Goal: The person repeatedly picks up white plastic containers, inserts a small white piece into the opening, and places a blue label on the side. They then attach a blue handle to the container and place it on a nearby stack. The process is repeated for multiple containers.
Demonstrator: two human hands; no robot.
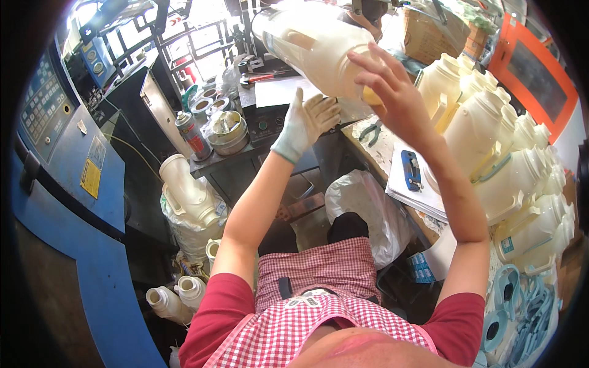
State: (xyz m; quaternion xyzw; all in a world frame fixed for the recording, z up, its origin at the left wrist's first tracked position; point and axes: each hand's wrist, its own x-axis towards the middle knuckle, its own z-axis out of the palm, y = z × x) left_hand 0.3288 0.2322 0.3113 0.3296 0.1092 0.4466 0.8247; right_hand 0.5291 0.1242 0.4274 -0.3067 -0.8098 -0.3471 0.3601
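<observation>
Two hands raised on one large cream-white blow-moulded plastic jug [313, 46], held tilted above the cluttered tabletop [380, 144]. Far left: blue machine cabinet with keypad [67, 178]; red-and-silver spray can [191, 135]; round metal tin [227, 132]. Centre: left hand [305, 122], in a pale knit glove, palm flat under the jug's lower wall, fingers extended. Right hand [383, 89], bare, fingers spread over the jug's near end, not closed round it. Judged light, hollow, stiff yet squeezable, smooth and liable to slip; best gripped at neck or moulded handle. Right: rows of matching cream-white jugs [515, 165]; light-blue plastic handles [521, 306].
</observation>
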